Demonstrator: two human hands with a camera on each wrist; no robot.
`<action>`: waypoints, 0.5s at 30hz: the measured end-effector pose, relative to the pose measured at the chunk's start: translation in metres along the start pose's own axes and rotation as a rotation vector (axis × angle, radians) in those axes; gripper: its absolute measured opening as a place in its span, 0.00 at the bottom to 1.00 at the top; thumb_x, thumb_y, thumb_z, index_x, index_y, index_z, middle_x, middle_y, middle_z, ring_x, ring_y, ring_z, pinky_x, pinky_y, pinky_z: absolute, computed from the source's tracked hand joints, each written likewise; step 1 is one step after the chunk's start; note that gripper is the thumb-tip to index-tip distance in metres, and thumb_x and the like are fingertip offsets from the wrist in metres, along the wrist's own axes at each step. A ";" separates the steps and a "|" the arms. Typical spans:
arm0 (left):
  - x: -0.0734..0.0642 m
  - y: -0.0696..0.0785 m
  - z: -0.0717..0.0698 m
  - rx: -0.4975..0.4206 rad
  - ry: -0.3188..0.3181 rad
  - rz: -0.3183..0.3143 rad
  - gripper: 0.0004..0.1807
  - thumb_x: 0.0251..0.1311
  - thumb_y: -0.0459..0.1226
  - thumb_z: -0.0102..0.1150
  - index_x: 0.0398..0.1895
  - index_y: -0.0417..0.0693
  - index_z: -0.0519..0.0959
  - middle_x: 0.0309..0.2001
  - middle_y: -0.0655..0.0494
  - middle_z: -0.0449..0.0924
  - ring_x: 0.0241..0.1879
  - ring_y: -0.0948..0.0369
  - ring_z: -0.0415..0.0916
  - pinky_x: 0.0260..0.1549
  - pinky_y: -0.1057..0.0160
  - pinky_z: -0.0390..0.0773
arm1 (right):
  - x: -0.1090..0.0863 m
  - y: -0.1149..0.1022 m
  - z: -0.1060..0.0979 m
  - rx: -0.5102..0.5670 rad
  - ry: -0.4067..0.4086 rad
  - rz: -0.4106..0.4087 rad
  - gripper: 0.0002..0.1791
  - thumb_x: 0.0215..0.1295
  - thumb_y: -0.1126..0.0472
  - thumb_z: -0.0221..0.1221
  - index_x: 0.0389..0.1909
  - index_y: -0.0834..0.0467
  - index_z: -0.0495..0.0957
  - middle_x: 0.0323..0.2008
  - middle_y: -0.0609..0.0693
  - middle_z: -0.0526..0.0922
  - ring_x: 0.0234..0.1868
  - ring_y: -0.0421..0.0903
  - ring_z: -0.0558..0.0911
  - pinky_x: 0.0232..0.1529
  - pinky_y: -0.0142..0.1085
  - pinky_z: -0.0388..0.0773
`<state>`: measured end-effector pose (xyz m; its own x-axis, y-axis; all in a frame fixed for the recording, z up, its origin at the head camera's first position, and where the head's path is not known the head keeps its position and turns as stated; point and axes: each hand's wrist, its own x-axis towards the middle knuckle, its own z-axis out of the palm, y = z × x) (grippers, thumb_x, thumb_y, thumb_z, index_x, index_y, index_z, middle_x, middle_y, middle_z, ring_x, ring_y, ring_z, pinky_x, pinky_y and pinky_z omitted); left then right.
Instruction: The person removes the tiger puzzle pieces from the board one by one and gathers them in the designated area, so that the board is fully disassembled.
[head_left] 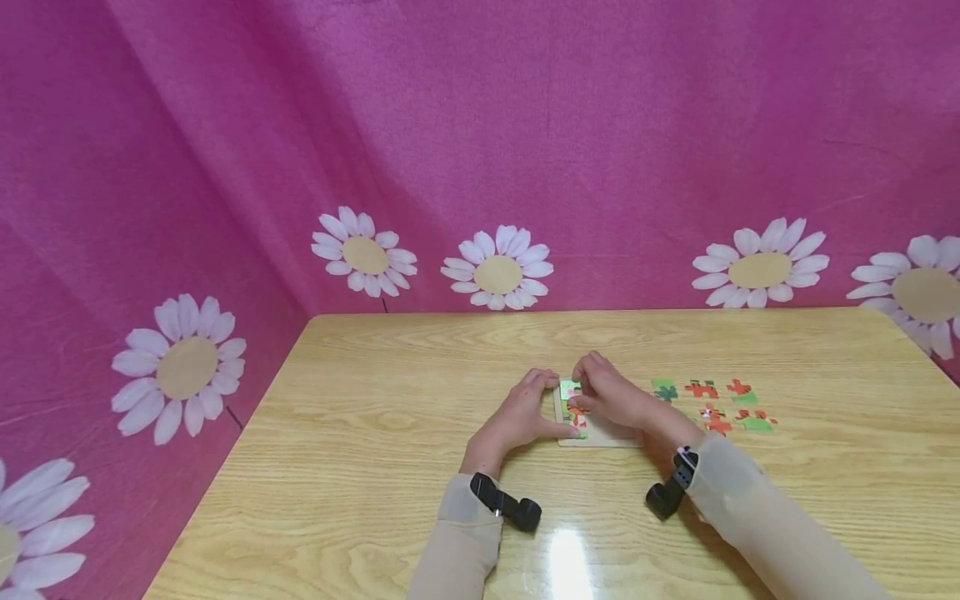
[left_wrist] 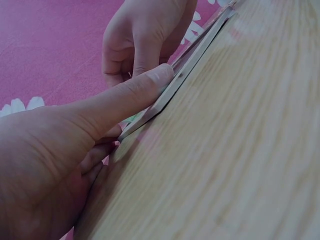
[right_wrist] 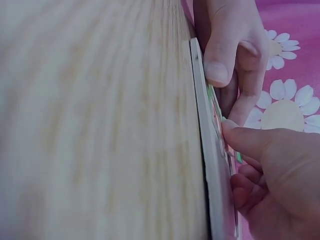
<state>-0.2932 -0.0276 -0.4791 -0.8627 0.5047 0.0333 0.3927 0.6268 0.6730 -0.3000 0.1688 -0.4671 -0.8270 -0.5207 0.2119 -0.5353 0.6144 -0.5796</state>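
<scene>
A shallow wooden puzzle board [head_left: 611, 435] lies flat on the table, with colourful jigsaw pieces [head_left: 576, 420] along its left side. My left hand [head_left: 517, 415] holds the board at its left end; the thumb lies over the near edge and the fingers reach round the left side. Over the board's upper left part, my right hand [head_left: 613, 398] pinches a puzzle piece between thumb and curled fingers, down at the board's surface. The hand covers most of that piece. In the right wrist view, the right thumb [right_wrist: 247, 137] touches the pieces close to the left hand [right_wrist: 232, 55].
Several loose red and green puzzle pieces [head_left: 702, 389] lie on the wooden table [head_left: 360, 467] right of the board, partly behind the right forearm. A pink curtain [head_left: 480, 125] with white daisies hangs along the table's back and left sides.
</scene>
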 end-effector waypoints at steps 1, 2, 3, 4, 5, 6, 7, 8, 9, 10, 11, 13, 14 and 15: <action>0.000 0.000 0.000 -0.007 0.001 0.001 0.44 0.46 0.49 0.76 0.65 0.41 0.68 0.67 0.53 0.67 0.68 0.58 0.65 0.71 0.60 0.65 | -0.001 0.000 0.001 -0.008 0.012 -0.009 0.13 0.62 0.67 0.63 0.39 0.67 0.68 0.31 0.52 0.66 0.34 0.41 0.64 0.33 0.29 0.65; 0.000 0.000 0.000 -0.010 0.002 0.002 0.44 0.46 0.49 0.76 0.65 0.41 0.69 0.67 0.53 0.67 0.68 0.58 0.65 0.71 0.60 0.65 | -0.001 0.000 0.002 -0.019 0.022 -0.014 0.13 0.62 0.66 0.63 0.39 0.67 0.69 0.31 0.51 0.66 0.34 0.40 0.64 0.32 0.29 0.65; 0.000 -0.001 0.000 -0.012 0.002 0.002 0.44 0.46 0.49 0.76 0.65 0.41 0.69 0.67 0.54 0.67 0.68 0.58 0.65 0.71 0.60 0.65 | -0.002 0.000 0.003 -0.029 0.034 -0.024 0.13 0.61 0.67 0.63 0.39 0.67 0.69 0.31 0.51 0.67 0.34 0.40 0.64 0.32 0.29 0.65; 0.000 -0.001 0.001 -0.016 0.000 0.001 0.44 0.46 0.49 0.77 0.65 0.41 0.69 0.67 0.54 0.67 0.68 0.58 0.65 0.71 0.60 0.65 | -0.002 0.001 0.004 -0.041 0.046 -0.024 0.13 0.61 0.66 0.64 0.39 0.67 0.69 0.31 0.51 0.67 0.34 0.40 0.65 0.32 0.29 0.66; 0.000 -0.001 0.001 -0.021 0.000 0.001 0.44 0.46 0.49 0.77 0.65 0.41 0.69 0.67 0.54 0.66 0.67 0.58 0.66 0.71 0.60 0.66 | -0.003 0.001 0.005 -0.050 0.057 -0.025 0.14 0.61 0.66 0.64 0.40 0.67 0.70 0.31 0.51 0.68 0.33 0.40 0.65 0.32 0.29 0.67; 0.000 -0.001 0.001 -0.024 -0.002 -0.003 0.44 0.46 0.49 0.77 0.65 0.41 0.69 0.67 0.54 0.66 0.67 0.58 0.65 0.71 0.60 0.66 | -0.003 0.001 0.006 -0.058 0.070 -0.028 0.14 0.61 0.66 0.65 0.40 0.67 0.70 0.31 0.50 0.68 0.33 0.40 0.65 0.32 0.29 0.67; 0.000 -0.001 0.002 -0.027 -0.003 -0.008 0.44 0.46 0.49 0.76 0.65 0.42 0.68 0.67 0.55 0.66 0.68 0.58 0.65 0.71 0.60 0.65 | -0.004 0.002 0.007 -0.065 0.083 -0.033 0.14 0.60 0.66 0.65 0.40 0.67 0.70 0.31 0.50 0.69 0.33 0.39 0.66 0.32 0.29 0.68; -0.001 -0.001 0.002 -0.026 -0.006 -0.013 0.44 0.46 0.49 0.76 0.66 0.42 0.68 0.68 0.55 0.66 0.68 0.58 0.65 0.72 0.60 0.65 | -0.005 0.002 0.008 -0.066 0.100 -0.038 0.14 0.60 0.66 0.65 0.41 0.66 0.71 0.32 0.50 0.69 0.34 0.39 0.66 0.32 0.29 0.69; 0.000 -0.001 0.002 -0.028 -0.008 -0.017 0.44 0.47 0.49 0.76 0.66 0.42 0.68 0.68 0.55 0.65 0.68 0.58 0.65 0.72 0.60 0.65 | -0.005 0.003 0.008 -0.068 0.117 -0.048 0.15 0.60 0.66 0.65 0.41 0.66 0.71 0.32 0.51 0.69 0.33 0.39 0.66 0.31 0.29 0.69; 0.000 -0.001 0.001 -0.027 -0.008 -0.018 0.44 0.47 0.49 0.76 0.66 0.42 0.68 0.68 0.55 0.65 0.68 0.58 0.65 0.72 0.59 0.65 | -0.006 0.003 0.009 -0.069 0.137 -0.058 0.15 0.59 0.66 0.66 0.41 0.66 0.71 0.33 0.51 0.70 0.33 0.38 0.66 0.31 0.29 0.70; 0.000 -0.001 0.001 -0.027 -0.007 -0.017 0.44 0.47 0.49 0.76 0.66 0.42 0.68 0.68 0.55 0.65 0.69 0.57 0.64 0.72 0.59 0.65 | -0.007 0.004 0.010 -0.069 0.160 -0.077 0.15 0.59 0.66 0.66 0.41 0.66 0.70 0.33 0.51 0.70 0.33 0.38 0.66 0.31 0.29 0.69; 0.000 0.000 0.001 -0.021 -0.008 -0.018 0.44 0.47 0.50 0.75 0.66 0.42 0.68 0.69 0.55 0.65 0.69 0.57 0.64 0.72 0.59 0.65 | -0.009 0.006 0.012 -0.066 0.197 -0.108 0.16 0.58 0.67 0.67 0.42 0.65 0.70 0.33 0.51 0.70 0.33 0.37 0.66 0.30 0.28 0.69; -0.001 0.000 0.000 -0.020 -0.008 -0.016 0.44 0.47 0.50 0.75 0.66 0.42 0.68 0.69 0.54 0.65 0.69 0.57 0.64 0.72 0.59 0.65 | -0.010 0.007 0.012 -0.065 0.214 -0.123 0.17 0.57 0.67 0.67 0.42 0.65 0.70 0.33 0.51 0.70 0.32 0.36 0.66 0.30 0.28 0.69; -0.001 0.001 -0.001 -0.018 -0.007 -0.014 0.44 0.48 0.50 0.75 0.66 0.41 0.68 0.69 0.54 0.64 0.70 0.57 0.64 0.72 0.59 0.65 | -0.011 0.007 0.013 -0.071 0.232 -0.139 0.17 0.57 0.67 0.67 0.42 0.65 0.70 0.33 0.51 0.70 0.32 0.36 0.66 0.30 0.28 0.69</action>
<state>-0.2926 -0.0278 -0.4782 -0.8658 0.5000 0.0190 0.3750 0.6232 0.6863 -0.2929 0.1713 -0.4838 -0.7576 -0.4586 0.4645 -0.6504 0.5905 -0.4778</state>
